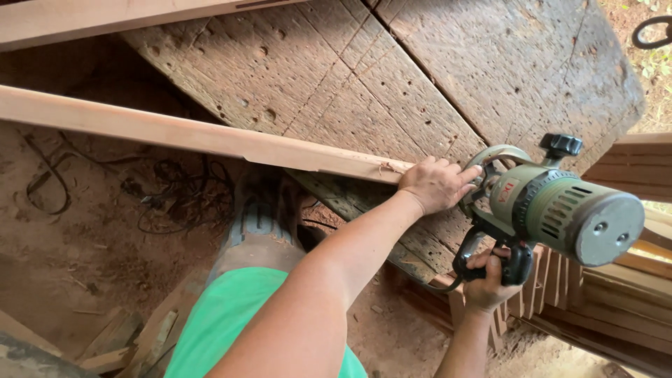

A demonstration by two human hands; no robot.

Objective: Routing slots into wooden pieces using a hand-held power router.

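Right hand grips the black handle of the green-grey electric router. Left hand lies curled against its front guard, at the end of the long pale timber strip on the weathered plank surface. Keep the base flat; feed steadily.

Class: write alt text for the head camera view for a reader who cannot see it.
Two hands run a green power tool at the end of a long wooden strip on a rough workbench; left hand on top, right hand gripping the handle.
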